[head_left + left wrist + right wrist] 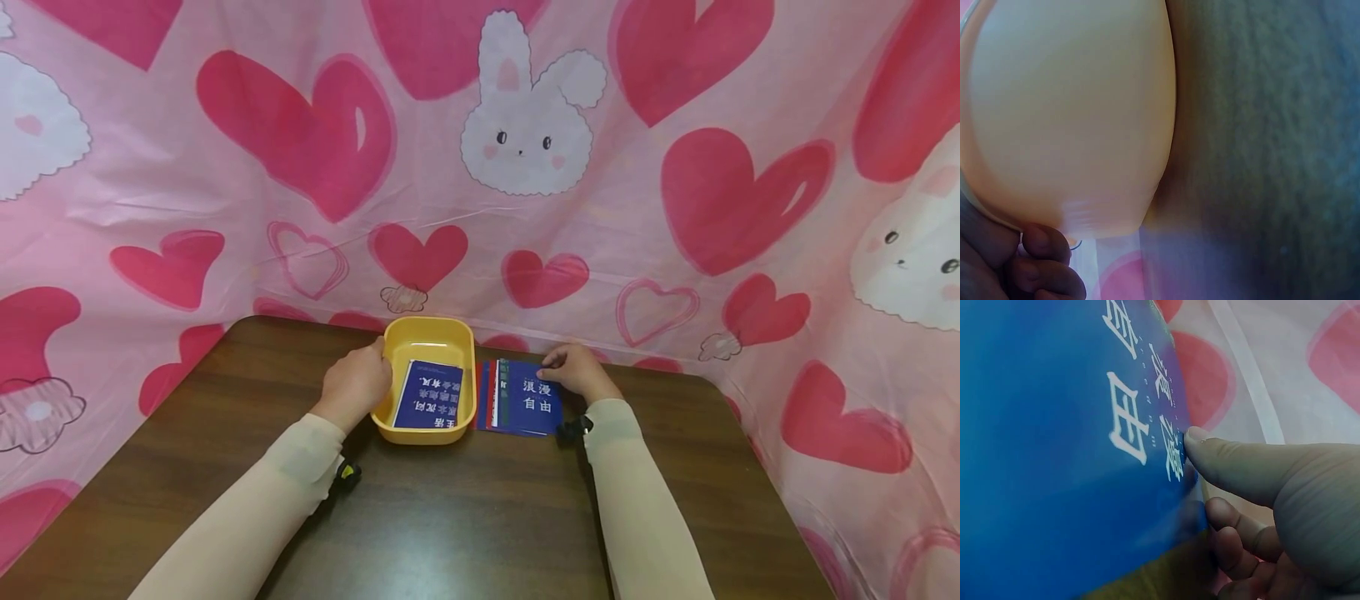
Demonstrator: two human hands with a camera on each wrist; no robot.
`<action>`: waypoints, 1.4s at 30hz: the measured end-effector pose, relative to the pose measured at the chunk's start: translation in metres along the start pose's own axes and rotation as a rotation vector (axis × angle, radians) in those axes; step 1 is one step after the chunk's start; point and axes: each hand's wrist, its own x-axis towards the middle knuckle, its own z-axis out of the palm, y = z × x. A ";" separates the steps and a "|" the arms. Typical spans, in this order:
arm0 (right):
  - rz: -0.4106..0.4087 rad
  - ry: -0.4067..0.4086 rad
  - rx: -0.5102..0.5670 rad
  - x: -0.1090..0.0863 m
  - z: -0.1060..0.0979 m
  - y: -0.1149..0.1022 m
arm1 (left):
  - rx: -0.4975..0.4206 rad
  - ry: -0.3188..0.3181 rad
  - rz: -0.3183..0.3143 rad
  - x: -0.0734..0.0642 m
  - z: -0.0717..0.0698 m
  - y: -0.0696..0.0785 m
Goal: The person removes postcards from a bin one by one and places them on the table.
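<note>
My left hand (358, 379) grips the left rim of a yellow plastic basin (423, 436); in the left wrist view its fingers (1047, 275) curl at the basin's wall (1072, 112). Inside the basin lies a blue card (431, 396) with white Chinese characters, on top of a white-edged one. To the right of the basin is a spread of overlapping cards (504, 400). At its right end my right hand (577, 372) pinches the edge of a blue card (542, 412), thumb on its printed face, as the right wrist view shows with the same card (1054, 456).
Basin and cards are on a dark brown wooden table (450, 517), towards its back edge. A pink curtain (435, 192) with hearts and rabbits hangs behind and at both sides. Each wrist wears a black strap (574, 430).
</note>
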 end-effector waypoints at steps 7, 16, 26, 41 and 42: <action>-0.062 0.079 0.076 -0.002 -0.007 -0.003 | -0.013 0.008 0.012 0.001 0.000 0.003; -0.109 0.103 0.132 -0.008 -0.005 -0.025 | -0.008 -0.010 0.001 -0.004 0.003 -0.001; -0.235 0.076 0.134 -0.017 -0.013 -0.080 | -0.002 -0.008 0.008 -0.003 0.001 -0.001; -0.347 -0.244 -0.004 -0.009 0.009 -0.201 | -0.004 -0.009 0.001 -0.004 -0.001 0.001; -0.343 -0.278 -0.037 -0.008 0.013 -0.207 | -0.004 -0.011 0.000 -0.004 -0.001 0.001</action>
